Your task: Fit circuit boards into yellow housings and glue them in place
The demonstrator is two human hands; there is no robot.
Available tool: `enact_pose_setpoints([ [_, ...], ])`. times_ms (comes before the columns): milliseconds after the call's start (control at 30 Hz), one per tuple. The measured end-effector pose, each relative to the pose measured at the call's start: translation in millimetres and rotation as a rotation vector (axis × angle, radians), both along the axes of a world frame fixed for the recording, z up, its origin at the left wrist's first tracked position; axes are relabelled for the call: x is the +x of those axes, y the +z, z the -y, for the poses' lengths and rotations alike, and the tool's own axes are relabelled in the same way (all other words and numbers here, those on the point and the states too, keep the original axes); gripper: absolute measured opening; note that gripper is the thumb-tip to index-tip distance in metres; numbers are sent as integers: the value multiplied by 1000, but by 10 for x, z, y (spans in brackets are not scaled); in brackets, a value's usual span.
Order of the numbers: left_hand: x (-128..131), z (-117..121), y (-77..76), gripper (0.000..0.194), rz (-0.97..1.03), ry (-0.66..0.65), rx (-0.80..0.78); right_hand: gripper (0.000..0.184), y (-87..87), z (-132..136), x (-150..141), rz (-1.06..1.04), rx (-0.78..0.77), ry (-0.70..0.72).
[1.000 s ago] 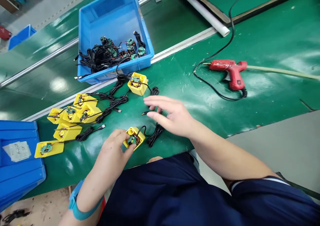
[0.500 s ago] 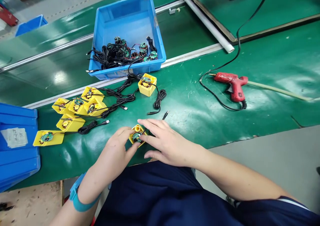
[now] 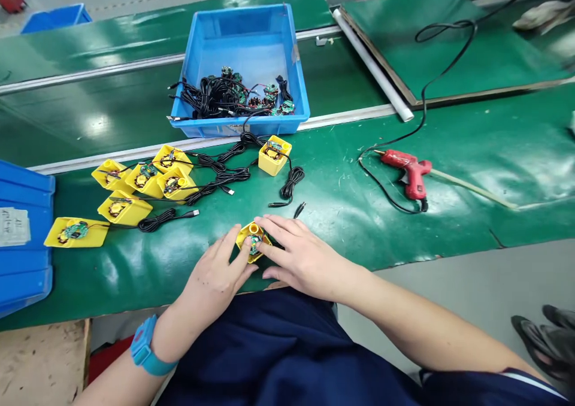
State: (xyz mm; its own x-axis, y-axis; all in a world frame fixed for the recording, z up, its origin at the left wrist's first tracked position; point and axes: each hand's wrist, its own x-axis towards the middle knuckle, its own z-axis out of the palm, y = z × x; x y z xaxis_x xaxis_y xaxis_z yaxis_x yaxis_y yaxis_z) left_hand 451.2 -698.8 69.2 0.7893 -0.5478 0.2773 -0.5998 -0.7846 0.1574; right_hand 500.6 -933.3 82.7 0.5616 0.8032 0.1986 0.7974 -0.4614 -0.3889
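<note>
While both hands grip one yellow holder (image 3: 252, 229) at six o'clock — left hand (image 3: 214, 280) and right hand (image 3: 305, 256) narrowed on it — seven other holders (image 3: 144, 181) lie on the green bench (image 3: 341, 238). Three blue bins (image 3: 22, 256) show; the twelve o'clock one (image 3: 238, 129) holds boards (image 3: 272, 88) and cables (image 3: 211, 97). One red glue gun (image 3: 406, 169) sits at three o'clock.

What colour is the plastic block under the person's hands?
Yellow; the square plastic block shows best in the head view.
</note>
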Motion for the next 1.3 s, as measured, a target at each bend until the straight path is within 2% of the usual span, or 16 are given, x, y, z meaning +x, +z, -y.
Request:
enact_pose_setpoints([
  [67, 4, 7, 8, 41, 16, -3, 18, 48, -27, 21, 38, -32, 79, -6],
  [133, 10, 15, 18, 38, 42, -3, 20, 51, -72, 81, 115, -31, 153, -103],
  [200, 15, 21, 22, 35, 67, 0, 10, 54, -131, 205, 216, 34, 159, -362],
  [333, 14, 2, 2, 37, 40, 1, -58, 54, -209, 637, 331, 85, 67, -991],
  [400, 7, -23, -23, 44, 3, 7, -113, 48, -209, 857, 277, 46, 45, -1186],
  [467, 0, -49, -51, 55, -46, 22, -176, 49, -204, 1005, 153, 25, 46, -1257],
  [533, -1, -70, -77, 68, -112, 45, -241, 47, -216, 1056, -2, 6, 84, -1181],
  [633, 20, -83, -105, 82, -202, 66, -327, 30, -273, 988, -210, -35, 184, -942],
  [667, 37, -83, -108, 86, -226, 63, -347, 29, -295, 944, -261, -44, 206, -867],
  [767, 125, -70, -91, 95, -308, 15, -365, 45, -342, 803, -340, -83, 198, -649],
  [900, 281, -45, -33, 100, -426, -94, -329, 59, -369, 625, -291, -107, 110, -405],
  [967, 333, -37, -13, 102, -483, -125, -316, 59, -388, 544, -229, -124, 67, -342],
  [1067, 350, -33, -14, 107, -507, -99, -303, 49, -438, 453, -140, -126, 25, -301],
  [1200, 317, -39, -50, 122, -444, -57, -276, 30, -511, 428, -72, -96, 35, -316],
  [1300, 302, -41, -66, 126, -420, -38, -267, 24, -547, 446, -66, -92, 71, -347],
])
